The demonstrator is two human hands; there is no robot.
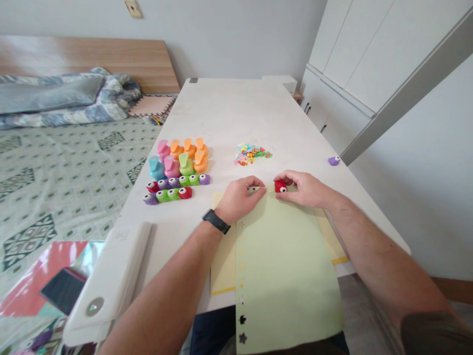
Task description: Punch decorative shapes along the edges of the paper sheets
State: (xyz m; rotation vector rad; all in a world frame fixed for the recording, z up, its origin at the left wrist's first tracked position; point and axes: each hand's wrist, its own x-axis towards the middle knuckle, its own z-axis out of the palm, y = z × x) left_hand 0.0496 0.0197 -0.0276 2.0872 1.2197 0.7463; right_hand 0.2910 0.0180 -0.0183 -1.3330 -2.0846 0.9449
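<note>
A pale green sheet of paper (288,266) lies on the white table (229,113) over yellow sheets (221,266), with a row of punched shapes down its left edge. At its far edge my right hand (305,188) is closed on a small red craft punch (280,186). My left hand (240,197), a black watch on its wrist, has curled fingers pinching the top edge of the green sheet just left of the punch.
Several small punches (173,190) lie in two rows, with larger pastel punches (181,158) behind them. A pile of coloured cut-outs (251,154) and a lone purple punch (334,160) lie farther right. A white device (107,286) sits at the table's near left. A bed (66,148) stands to the left.
</note>
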